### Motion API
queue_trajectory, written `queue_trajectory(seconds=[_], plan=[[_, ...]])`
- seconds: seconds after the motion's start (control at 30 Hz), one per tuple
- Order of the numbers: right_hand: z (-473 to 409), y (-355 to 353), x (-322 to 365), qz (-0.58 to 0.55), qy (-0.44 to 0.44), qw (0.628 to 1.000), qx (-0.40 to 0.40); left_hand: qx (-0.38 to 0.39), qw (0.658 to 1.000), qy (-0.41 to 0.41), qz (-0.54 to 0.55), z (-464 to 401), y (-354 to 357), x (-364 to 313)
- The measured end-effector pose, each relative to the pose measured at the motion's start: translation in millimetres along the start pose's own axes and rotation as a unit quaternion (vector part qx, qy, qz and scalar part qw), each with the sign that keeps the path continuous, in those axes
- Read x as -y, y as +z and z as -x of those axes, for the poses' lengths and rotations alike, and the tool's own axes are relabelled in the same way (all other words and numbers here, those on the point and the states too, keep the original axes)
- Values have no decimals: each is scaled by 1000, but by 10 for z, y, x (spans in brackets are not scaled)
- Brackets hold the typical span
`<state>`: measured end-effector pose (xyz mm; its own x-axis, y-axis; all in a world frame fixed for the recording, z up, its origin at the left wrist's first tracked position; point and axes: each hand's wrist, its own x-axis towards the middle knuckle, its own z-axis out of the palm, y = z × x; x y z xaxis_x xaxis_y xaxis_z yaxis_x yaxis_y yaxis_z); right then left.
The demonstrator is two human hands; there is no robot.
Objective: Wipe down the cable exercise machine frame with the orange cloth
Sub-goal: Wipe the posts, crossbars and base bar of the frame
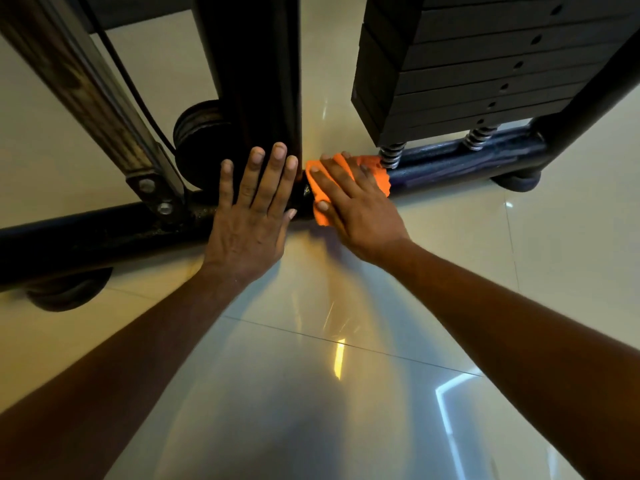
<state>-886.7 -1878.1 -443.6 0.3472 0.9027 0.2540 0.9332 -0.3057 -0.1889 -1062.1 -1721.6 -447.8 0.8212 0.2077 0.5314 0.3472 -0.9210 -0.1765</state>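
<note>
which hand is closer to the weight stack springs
Right. The right hand presses the orange cloth on the base bar, right beside the nearest spring. The left hand lies flat further away, by the upright post.

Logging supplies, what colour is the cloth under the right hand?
Bright orange cloth, plain, no pattern; seen in the head view.

We see a bright orange cloth (349, 181) on the dark blue-black base tube (460, 161), matte black weight plates (485, 71), silvery springs (391, 155) and glossy cream floor tiles (311, 375).
</note>
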Motion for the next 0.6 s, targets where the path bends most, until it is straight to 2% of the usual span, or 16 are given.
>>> queue_trajectory(seconds=[0.2, 0.37, 0.6], plan=[[150, -341, 13, -84, 76, 992, 48, 21, 1000, -13, 19, 57, -213, -154], [440, -677, 35, -121, 113, 985, 55, 66, 996, 60, 23, 115, -478, -332], [1035, -1229, -232, -104, 159, 980, 55, 97, 983, 16, 154, -255, -641, -671]])
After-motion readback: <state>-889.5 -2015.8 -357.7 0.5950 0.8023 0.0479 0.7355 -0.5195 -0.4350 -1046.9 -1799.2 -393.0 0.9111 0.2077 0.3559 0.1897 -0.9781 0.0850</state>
